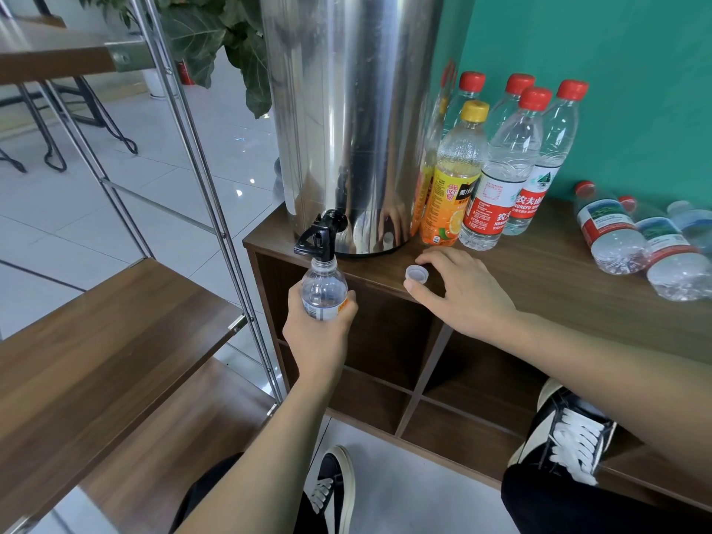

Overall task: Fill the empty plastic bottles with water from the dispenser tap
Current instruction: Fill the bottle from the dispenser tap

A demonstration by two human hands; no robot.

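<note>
Left hand (pixel 319 333) grips a small clear bottle (pixel 323 289) round its lower body, fingers curled; bottle upright, uncapped, neck right under the black tap (pixel 318 237), just off the cabinet's front-left corner. Can't tell if water is running. Right hand (pixel 460 291) rests on the cabinet top (pixel 558 271) near the front edge, fingers loosely spread w/ thumb and forefinger either side of a pale cap (pixel 416 273) lying open side up; can't tell if they touch it. Below, black sneakers w/ white laces (pixel 570 429) – one foot is up on the cabinet's lower shelf.

Behind the tap, steel dispenser (pixel 346 121) stands at the back-left of the top. Just right of it, upright bottles in a cluster: an orange-label bottle w/ yellow cap (pixel 456 175), touching a red-label, red-capped water bottle (pixel 504 175); more red-capped ones behind (pixel 554 148). Toward the right edge, well apart, several clear bottles lie on their sides (pixel 616 233). Teal wall (pixel 616 52) behind. Far left: metal-frame wood shelving (pixel 115 310), leafy plant (pixel 215 32) beyond.
</note>
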